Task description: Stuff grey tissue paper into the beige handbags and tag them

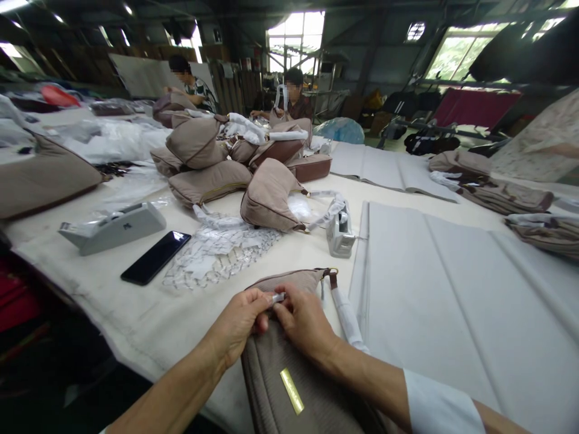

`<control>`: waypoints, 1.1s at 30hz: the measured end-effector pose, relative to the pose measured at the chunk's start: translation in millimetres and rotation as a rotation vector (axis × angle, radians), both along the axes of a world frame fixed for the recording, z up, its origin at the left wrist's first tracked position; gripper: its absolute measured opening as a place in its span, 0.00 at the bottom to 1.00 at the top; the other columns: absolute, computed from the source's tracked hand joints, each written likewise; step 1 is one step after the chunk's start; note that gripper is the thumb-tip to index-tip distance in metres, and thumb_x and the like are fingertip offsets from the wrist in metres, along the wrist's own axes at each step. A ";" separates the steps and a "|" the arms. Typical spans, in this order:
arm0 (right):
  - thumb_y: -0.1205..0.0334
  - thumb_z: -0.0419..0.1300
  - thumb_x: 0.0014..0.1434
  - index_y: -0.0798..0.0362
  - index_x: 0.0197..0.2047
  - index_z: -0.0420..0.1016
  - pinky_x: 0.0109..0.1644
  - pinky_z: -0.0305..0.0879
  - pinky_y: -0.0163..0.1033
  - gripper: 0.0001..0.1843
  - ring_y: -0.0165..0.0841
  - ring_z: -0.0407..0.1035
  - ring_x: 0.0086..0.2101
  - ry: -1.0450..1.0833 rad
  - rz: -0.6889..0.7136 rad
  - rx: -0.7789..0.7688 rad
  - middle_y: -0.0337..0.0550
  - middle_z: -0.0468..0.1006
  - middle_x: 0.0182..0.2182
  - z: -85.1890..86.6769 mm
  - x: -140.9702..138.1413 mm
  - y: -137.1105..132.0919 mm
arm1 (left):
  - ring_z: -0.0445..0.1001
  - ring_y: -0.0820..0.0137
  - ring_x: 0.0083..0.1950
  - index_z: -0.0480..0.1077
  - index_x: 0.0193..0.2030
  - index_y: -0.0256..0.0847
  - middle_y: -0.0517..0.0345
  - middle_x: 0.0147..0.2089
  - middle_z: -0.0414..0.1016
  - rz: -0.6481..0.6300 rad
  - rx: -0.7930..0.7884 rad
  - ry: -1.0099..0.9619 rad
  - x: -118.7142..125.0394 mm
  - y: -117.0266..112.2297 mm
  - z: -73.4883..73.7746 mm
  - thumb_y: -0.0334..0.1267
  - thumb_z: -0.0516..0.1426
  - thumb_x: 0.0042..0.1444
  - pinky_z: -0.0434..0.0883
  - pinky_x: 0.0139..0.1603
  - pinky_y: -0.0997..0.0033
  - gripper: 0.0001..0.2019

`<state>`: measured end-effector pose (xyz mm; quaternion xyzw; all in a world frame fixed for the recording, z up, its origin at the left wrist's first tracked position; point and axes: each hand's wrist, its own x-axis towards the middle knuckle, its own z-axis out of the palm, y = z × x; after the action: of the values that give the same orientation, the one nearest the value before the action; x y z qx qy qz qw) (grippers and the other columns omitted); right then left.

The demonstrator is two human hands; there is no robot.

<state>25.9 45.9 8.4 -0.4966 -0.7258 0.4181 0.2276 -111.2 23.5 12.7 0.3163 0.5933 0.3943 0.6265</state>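
A taupe handbag (266, 374) with a gold-coloured strip (292, 392) on its front lies on the table before me. Over its upper part, my left hand (244, 319) pinches a small white wrapped piece (278, 297) between thumb and fingers. From the other side my right hand (305, 319) closes on the same piece, its fingertips meeting those of the left. What lies under the white wrapping is hidden. The bag's strap (347, 316), wrapped in white, runs down beside my right wrist from a brass ring (333, 270).
Beyond the bag are a black phone (156, 258), a large tape dispenser (115, 228), a small tape dispenser (341, 234) and a sheet of small labels (217, 253). Several taupe bags (203, 181) are piled behind. Grey sheets (434, 271) cover the right side. Two people sit across the table.
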 end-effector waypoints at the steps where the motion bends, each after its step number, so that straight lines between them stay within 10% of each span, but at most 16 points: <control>1: 0.66 0.53 0.57 0.52 0.45 0.69 0.30 0.61 0.35 0.12 0.32 0.71 0.27 -0.113 0.046 0.121 0.39 0.76 0.25 0.4 0.8 1.2 | 0.55 0.79 0.17 0.62 0.25 0.38 0.67 0.13 0.62 0.006 -0.004 -0.006 0.1 -0.1 -0.3 0.49 0.59 0.45 0.51 0.22 0.77 0.16; 6: 0.66 0.48 0.61 0.56 0.40 0.70 0.27 0.54 0.37 0.11 0.38 0.72 0.27 -0.537 0.215 0.396 0.48 0.79 0.29 4.1 -1.4 4.7 | 0.58 0.80 0.16 0.61 0.25 0.37 0.66 0.14 0.63 0.040 -0.008 -0.047 3.0 -3.3 1.7 0.50 0.60 0.43 0.52 0.21 0.78 0.17; 17: 0.61 0.53 0.60 0.53 0.30 0.68 0.34 0.52 0.44 0.08 0.39 0.62 0.34 -0.572 0.280 0.934 0.46 0.70 0.29 -3.2 -15.1 15.3 | 0.65 0.77 0.16 0.57 0.24 0.40 0.70 0.17 0.61 0.210 -0.018 -0.051 5.6 -11.4 9.8 0.48 0.58 0.41 0.56 0.18 0.79 0.16; 24: 0.63 0.52 0.59 0.55 0.32 0.72 0.36 0.55 0.46 0.09 0.41 0.64 0.35 -0.659 0.341 0.788 0.49 0.73 0.31 -4.1 -24.9 19.8 | 0.66 0.76 0.16 0.59 0.27 0.39 0.67 0.17 0.63 0.182 0.004 0.017 13.2 -7.7 3.1 0.48 0.52 0.46 0.59 0.18 0.79 0.13; 27: 0.64 0.53 0.59 0.58 0.52 0.69 0.46 0.59 0.52 0.18 0.45 0.65 0.44 -0.643 0.295 0.665 0.54 0.74 0.46 5.3 -19.8 18.4 | 0.64 0.76 0.15 0.60 0.28 0.39 0.67 0.16 0.62 0.142 0.020 0.045 9.9 -5.5 4.6 0.48 0.52 0.49 0.57 0.17 0.79 0.13; 30: 0.53 0.58 0.55 0.57 0.66 0.51 0.58 0.54 0.56 0.39 0.49 0.55 0.57 -0.498 0.190 0.521 0.54 0.59 0.61 12.0 15.6 10.8 | 0.63 0.74 0.16 0.63 0.31 0.39 0.64 0.16 0.64 0.116 0.110 0.178 -2.5 -18.7 5.0 0.50 0.51 0.53 0.59 0.19 0.76 0.15; 33: 0.43 0.57 0.53 0.52 0.63 0.59 0.57 0.60 0.52 0.38 0.48 0.63 0.54 -0.311 -0.035 0.161 0.53 0.68 0.56 5.3 66.3 -8.6 | 0.73 0.65 0.36 0.66 0.42 0.41 0.54 0.37 0.75 0.309 0.225 0.332 -13.5 -58.1 -3.6 0.55 0.55 0.51 0.69 0.36 0.68 0.20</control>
<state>92.2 37.3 13.7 -0.5481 -0.7746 0.2727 0.1588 -124.7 -34.6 9.1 0.3498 0.6817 0.4918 0.4136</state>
